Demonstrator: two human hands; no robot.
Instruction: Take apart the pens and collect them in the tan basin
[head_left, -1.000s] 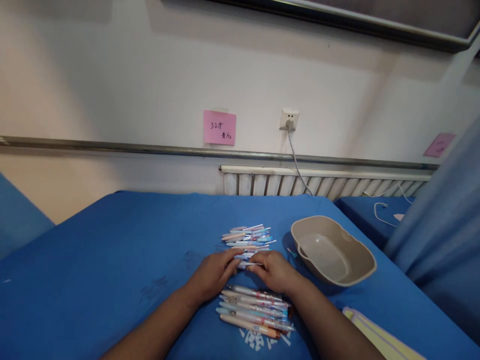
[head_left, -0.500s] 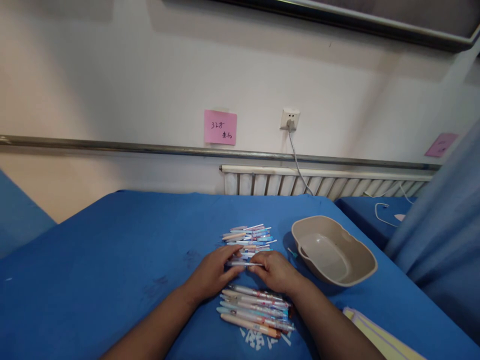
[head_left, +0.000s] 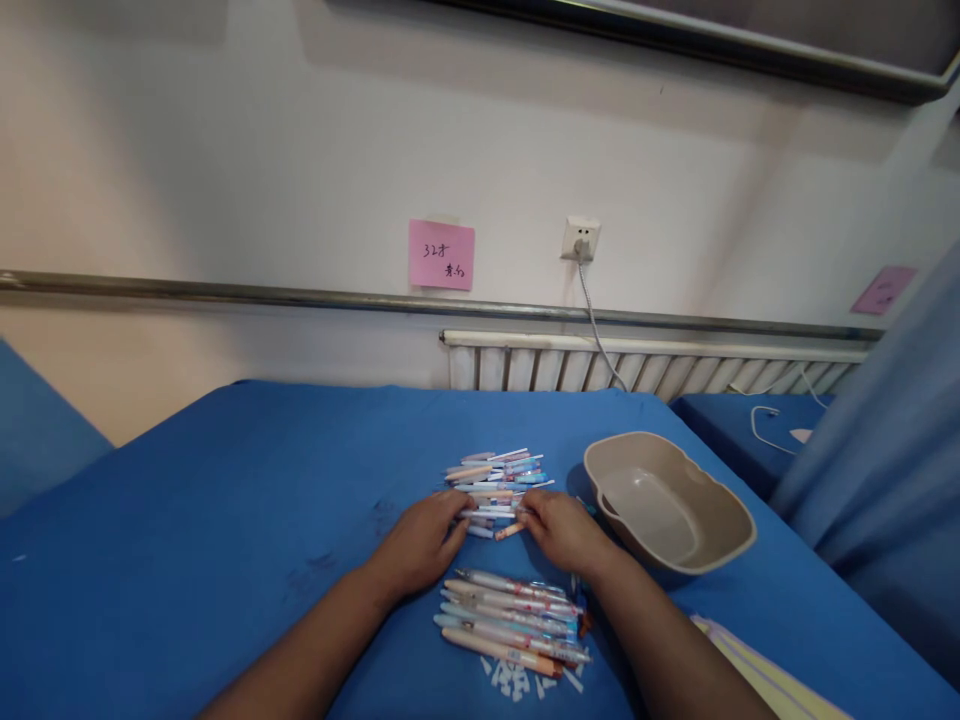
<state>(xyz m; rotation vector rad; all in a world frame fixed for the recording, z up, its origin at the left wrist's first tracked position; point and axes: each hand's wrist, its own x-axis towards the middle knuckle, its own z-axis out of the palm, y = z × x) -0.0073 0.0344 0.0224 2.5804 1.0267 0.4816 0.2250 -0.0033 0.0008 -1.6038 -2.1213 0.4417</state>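
Pen parts, slim barrels and white refills, lie in a loose pile (head_left: 499,470) on the blue cloth, between and beyond my hands. At the near side of that pile, a thin white pen refill (head_left: 491,514) runs from the fingertips of my left hand (head_left: 426,545) to those of my right hand (head_left: 566,532). Both hands are closed with fingers and thumb together; the exact grip is partly hidden. An orange pen barrel (head_left: 510,531) sticks out just below my right fingertips. Nearer to me is a row of assembled-looking pens (head_left: 510,615), side by side.
Small white pieces (head_left: 514,680) lie below the pen row. A beige plastic basin (head_left: 720,520) stands to the right, with a yellow item (head_left: 757,670) nearer. The blue cloth (head_left: 225,520) covers the table up to the wall, radiator (head_left: 555,365) and socket (head_left: 581,238).
The pen that spanned between my hands has left my fingers. Both hands shifted slightly up toward the pile, the right one also a little rightward, uncovering the orange barrel.
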